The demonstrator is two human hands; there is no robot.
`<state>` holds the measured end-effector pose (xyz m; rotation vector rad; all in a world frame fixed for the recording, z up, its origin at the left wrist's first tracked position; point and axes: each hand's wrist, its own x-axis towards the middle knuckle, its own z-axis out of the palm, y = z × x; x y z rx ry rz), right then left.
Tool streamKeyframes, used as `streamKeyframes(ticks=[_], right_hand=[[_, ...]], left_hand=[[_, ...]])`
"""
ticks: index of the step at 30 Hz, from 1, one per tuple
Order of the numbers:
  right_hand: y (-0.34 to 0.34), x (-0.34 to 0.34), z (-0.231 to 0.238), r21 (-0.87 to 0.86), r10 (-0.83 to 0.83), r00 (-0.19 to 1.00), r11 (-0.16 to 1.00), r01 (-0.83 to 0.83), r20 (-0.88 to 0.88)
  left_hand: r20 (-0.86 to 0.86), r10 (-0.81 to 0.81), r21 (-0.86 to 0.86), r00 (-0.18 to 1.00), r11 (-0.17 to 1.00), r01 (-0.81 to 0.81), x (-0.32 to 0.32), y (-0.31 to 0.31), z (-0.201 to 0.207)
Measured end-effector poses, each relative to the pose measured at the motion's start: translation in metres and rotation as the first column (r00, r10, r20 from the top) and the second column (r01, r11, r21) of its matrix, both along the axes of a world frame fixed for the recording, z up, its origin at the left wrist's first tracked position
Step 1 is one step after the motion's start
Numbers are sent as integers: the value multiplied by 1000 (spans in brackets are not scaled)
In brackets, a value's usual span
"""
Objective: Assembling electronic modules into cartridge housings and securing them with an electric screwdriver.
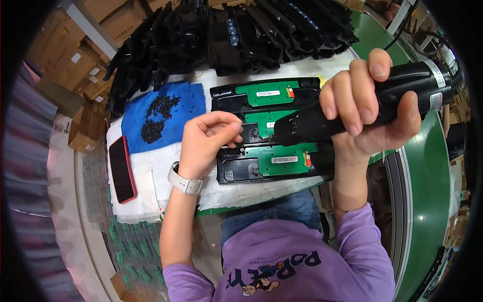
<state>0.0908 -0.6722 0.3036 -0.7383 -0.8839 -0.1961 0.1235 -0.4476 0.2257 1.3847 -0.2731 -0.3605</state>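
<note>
My right hand (359, 100) is wrapped round a black electric screwdriver (304, 126), held slanting with its narrow end toward the left. That end hangs over the middle of three black plastic panels, by its green circuit board (255, 118), and hides part of it. Just left of the tip, my left hand (205, 138) is closed in a pinch; anything between the fingertips is too small to make out. The far panel carries a green circuit board (276, 86) with a white label, and so does the near panel's board (284, 170).
Small black screws (160, 113) lie heaped on a blue cloth (193, 103) at the left. Below it is a red-edged phone (122, 171). Many black plastic housings (241, 40) are piled along the back. A green surface (427, 201) curves along the right; cardboard boxes (50, 45) stand far left.
</note>
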Motion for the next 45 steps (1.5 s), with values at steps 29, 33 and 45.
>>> streamKeyframes(ticks=[29, 33, 45], right_hand=[[14, 3, -14, 193, -205, 978, 959, 209, -38], [18, 3, -15, 186, -204, 978, 960, 208, -39], [27, -4, -16, 220, -242, 969, 944, 248, -54]], left_hand=[[-71, -118, -173, 990, 979, 105, -9, -3, 0], [-44, -115, -158, 992, 982, 107, -9, -2, -2], [-63, -152, -185, 986, 973, 138, -12, 2, -2]])
